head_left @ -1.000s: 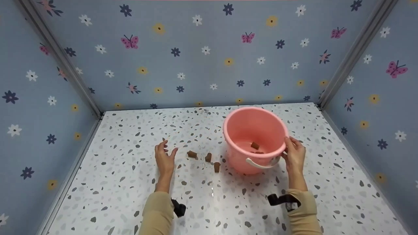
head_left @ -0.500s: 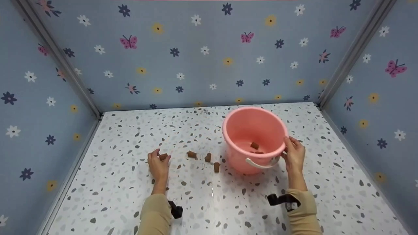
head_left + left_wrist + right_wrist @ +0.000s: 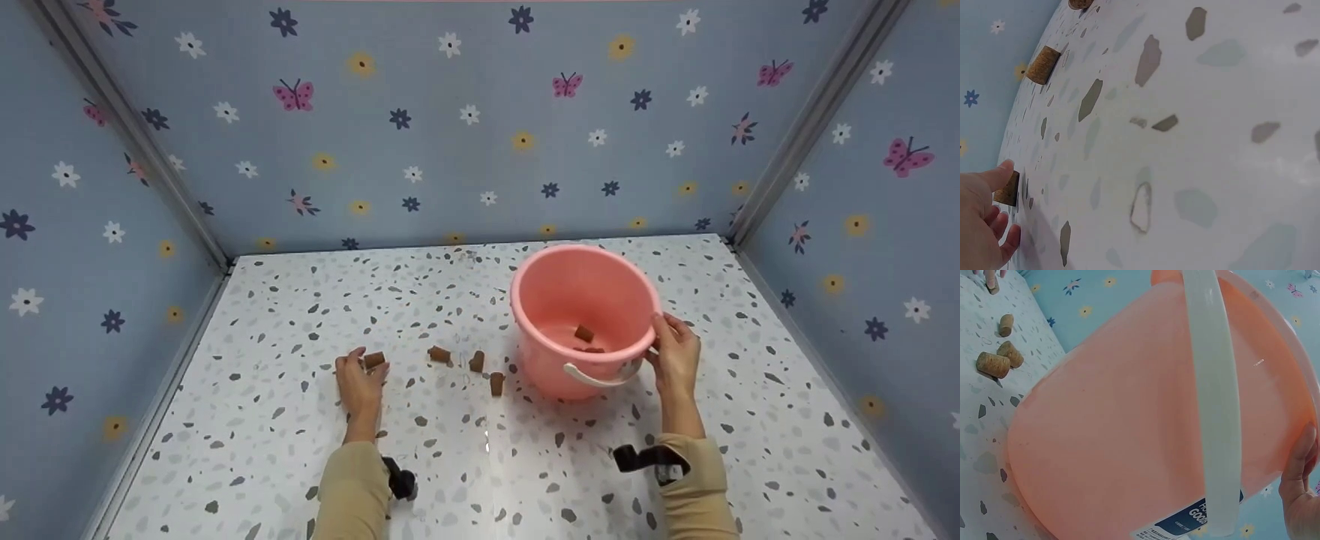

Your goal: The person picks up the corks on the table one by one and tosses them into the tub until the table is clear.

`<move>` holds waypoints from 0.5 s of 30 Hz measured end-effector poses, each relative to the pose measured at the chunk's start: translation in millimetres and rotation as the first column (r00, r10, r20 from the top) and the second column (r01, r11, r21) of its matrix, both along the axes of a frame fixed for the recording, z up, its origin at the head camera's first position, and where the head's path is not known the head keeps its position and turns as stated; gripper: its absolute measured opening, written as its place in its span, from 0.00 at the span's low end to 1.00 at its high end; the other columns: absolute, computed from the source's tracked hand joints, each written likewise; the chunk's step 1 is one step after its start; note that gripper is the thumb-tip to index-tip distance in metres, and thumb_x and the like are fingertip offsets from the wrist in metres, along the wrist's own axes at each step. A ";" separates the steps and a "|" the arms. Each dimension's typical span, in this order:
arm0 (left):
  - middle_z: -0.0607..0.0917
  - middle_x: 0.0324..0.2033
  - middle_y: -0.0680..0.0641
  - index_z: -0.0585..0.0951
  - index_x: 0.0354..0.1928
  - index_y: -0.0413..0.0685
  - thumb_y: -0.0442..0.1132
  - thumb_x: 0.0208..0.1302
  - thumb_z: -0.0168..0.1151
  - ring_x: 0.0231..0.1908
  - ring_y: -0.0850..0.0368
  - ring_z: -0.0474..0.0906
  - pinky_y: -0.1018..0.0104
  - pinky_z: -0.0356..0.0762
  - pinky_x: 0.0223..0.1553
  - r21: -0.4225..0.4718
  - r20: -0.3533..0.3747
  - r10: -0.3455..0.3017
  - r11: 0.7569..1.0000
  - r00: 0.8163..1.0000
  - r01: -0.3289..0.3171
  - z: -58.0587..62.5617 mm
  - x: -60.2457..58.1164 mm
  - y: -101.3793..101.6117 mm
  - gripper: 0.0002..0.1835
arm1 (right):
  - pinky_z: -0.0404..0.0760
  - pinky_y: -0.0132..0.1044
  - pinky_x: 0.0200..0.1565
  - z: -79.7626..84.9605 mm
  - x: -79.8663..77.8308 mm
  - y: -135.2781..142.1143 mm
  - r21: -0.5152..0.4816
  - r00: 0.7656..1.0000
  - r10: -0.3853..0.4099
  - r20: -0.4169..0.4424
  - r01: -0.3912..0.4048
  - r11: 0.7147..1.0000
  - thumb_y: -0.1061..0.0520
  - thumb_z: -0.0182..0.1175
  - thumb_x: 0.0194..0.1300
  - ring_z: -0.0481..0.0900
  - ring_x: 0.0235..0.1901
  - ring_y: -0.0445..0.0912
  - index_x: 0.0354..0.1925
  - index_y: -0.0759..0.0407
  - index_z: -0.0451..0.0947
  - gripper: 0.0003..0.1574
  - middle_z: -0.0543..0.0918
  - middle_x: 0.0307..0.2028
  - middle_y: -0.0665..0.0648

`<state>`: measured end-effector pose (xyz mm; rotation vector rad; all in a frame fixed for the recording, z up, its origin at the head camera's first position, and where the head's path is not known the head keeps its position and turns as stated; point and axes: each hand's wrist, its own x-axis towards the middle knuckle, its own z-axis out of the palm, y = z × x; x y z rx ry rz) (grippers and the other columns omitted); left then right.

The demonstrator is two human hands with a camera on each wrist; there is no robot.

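Left hand (image 3: 360, 382) is down at the tabletop (image 3: 300, 450), thumb and fingers curved about a brown cork (image 3: 374, 361); whether they truly pinch it, I can't tell from here, but the thumb reaches right over it. Across on the other side, the right hand (image 3: 679, 352) grips the pink bucket (image 3: 544, 367) by its rim, and the white handle (image 3: 604, 379) hangs down the near side. Between hand and bucket we've got three more: a first cork (image 3: 439, 354), a second cork (image 3: 477, 361) just beside it, and a third cork (image 3: 496, 384) lying closest to the bucket. Peer inside and there's a loose cork (image 3: 584, 333) on the bottom, with another brown piece (image 3: 594, 350) next to it, partly cut off by the rim. Tan sleeves (image 3: 351, 491) on both arms, flowers and butterflies all over the blue back wall (image 3: 450, 97)!
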<state>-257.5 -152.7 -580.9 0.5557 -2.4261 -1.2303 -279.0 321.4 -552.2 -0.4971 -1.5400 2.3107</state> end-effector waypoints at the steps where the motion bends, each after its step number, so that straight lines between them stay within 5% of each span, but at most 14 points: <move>1: 0.70 0.41 0.35 0.73 0.51 0.32 0.33 0.49 0.68 0.42 0.42 0.68 0.53 0.64 0.49 0.003 0.001 -0.007 1.000 1.000 0.007 0.5 -0.2 -0.7 0.25 | 0.80 0.41 0.31 3.5 1.4 -1.1 -0.005 1.000 0.003 0.012 -0.003 1.000 0.52 0.63 0.56 0.81 0.36 0.49 0.54 0.60 0.70 0.28 0.80 0.43 0.59; 10: 0.69 0.43 0.35 0.73 0.51 0.33 0.33 0.52 0.65 0.46 0.41 0.67 0.53 0.63 0.51 0.033 0.094 -0.049 0.998 0.994 0.047 3.6 -2.2 -4.7 0.23 | 0.80 0.41 0.32 -51.0 -31.8 19.7 0.081 0.997 -0.078 -0.016 0.079 0.994 0.42 0.68 0.46 0.80 0.39 0.53 0.53 0.59 0.71 0.39 0.79 0.46 0.61; 15: 0.69 0.44 0.35 0.75 0.48 0.33 0.33 0.55 0.63 0.46 0.41 0.68 0.53 0.64 0.50 0.020 0.121 -0.044 0.999 0.992 0.042 4.8 -3.9 -4.7 0.19 | 0.80 0.40 0.31 -41.3 -24.9 15.3 0.081 0.998 -0.063 -0.017 0.064 0.995 0.43 0.68 0.46 0.81 0.37 0.51 0.52 0.58 0.71 0.38 0.80 0.44 0.60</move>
